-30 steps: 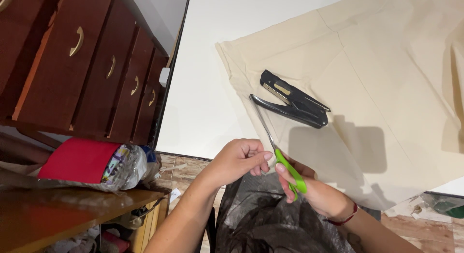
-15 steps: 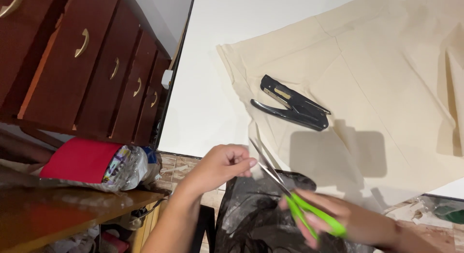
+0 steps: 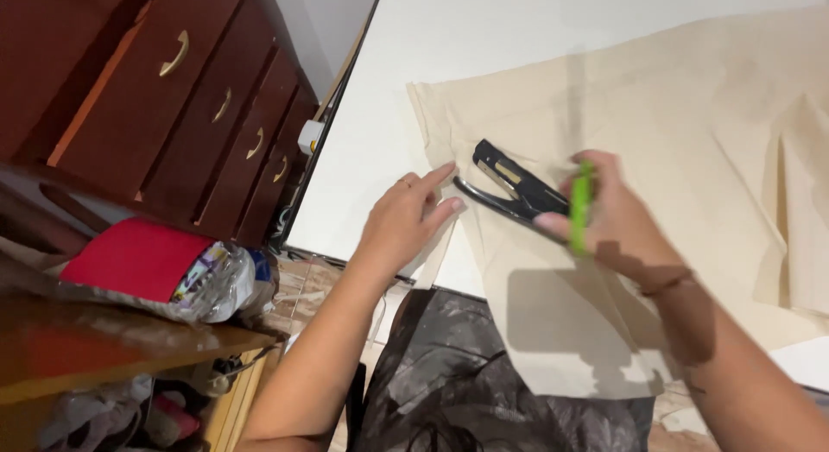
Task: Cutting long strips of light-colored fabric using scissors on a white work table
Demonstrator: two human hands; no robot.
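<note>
On the white surface (image 3: 518, 37), seen from the head camera, the left hand (image 3: 406, 219) lies open and flat on the near left edge of the beige cloth sheet (image 3: 673, 141), seemingly to steady it; the right hand (image 3: 609, 214) grips green-handled scissors (image 3: 580, 206) just right of the black metal stapler (image 3: 514, 189).

One package only in your view: a crumpled clear plastic bag (image 3: 220, 284) with colourful printed patches, lying at your far left on a wooden shelf (image 3: 129, 340), tucked partly under a flat red packet (image 3: 134, 258) that rests on top of it. You have no signs or screens before you, and no separate labels can be made out.
</note>
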